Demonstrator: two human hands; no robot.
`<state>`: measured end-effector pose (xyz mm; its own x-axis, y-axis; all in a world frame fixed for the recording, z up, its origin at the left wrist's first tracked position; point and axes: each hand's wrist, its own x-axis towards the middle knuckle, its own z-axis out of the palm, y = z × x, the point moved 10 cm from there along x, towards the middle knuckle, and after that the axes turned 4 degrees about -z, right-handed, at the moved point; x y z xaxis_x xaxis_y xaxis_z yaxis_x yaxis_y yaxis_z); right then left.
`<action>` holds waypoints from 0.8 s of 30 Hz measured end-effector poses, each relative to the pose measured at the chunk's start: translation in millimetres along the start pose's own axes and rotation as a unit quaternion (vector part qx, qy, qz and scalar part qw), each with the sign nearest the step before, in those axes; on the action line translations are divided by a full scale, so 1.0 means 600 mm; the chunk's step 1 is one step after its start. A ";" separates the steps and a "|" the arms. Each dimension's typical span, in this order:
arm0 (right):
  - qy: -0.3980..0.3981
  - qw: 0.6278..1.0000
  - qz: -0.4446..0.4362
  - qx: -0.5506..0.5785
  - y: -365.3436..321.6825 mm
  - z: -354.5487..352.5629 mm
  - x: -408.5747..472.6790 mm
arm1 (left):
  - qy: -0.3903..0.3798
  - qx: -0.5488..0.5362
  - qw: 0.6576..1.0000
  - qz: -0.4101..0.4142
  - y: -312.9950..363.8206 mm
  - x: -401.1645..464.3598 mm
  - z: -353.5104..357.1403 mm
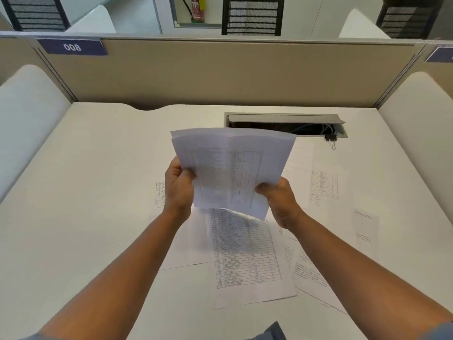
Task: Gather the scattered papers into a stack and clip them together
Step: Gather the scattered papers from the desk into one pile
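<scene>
On the white desk [85,192] inside beige partitions [220,72], loose papers [247,256] lie scattered.

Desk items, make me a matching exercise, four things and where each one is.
Things:
1. held sheets
2. binder clip
3. table sheet
4. cable hatch

Places:
A. set into the desk near the partition
B. flat on the desk below the hands
C. gripped by left hand and right hand
D. on the desk beside the hatch's right end

Pairs: 1-C, 2-D, 3-B, 4-A
</scene>
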<state>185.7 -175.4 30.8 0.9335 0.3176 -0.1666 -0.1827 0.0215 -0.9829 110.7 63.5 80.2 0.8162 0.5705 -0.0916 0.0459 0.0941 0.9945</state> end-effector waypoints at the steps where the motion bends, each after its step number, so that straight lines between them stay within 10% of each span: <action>1: 0.002 1.000 0.000 -0.003 0.003 -0.001 -0.003 | -0.007 0.004 1.000 -0.005 -0.008 0.001 0.002; 24: 0.007 0.999 0.043 -0.020 0.038 -0.016 0.003 | -0.109 0.057 0.984 -0.127 -0.090 -0.006 0.012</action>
<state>186.1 -183.6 7.4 0.9186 0.3041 -0.2522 -0.2508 -0.0445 -0.9670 109.4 50.5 27.5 0.8740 0.3501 -0.3371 0.3181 0.1123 0.9414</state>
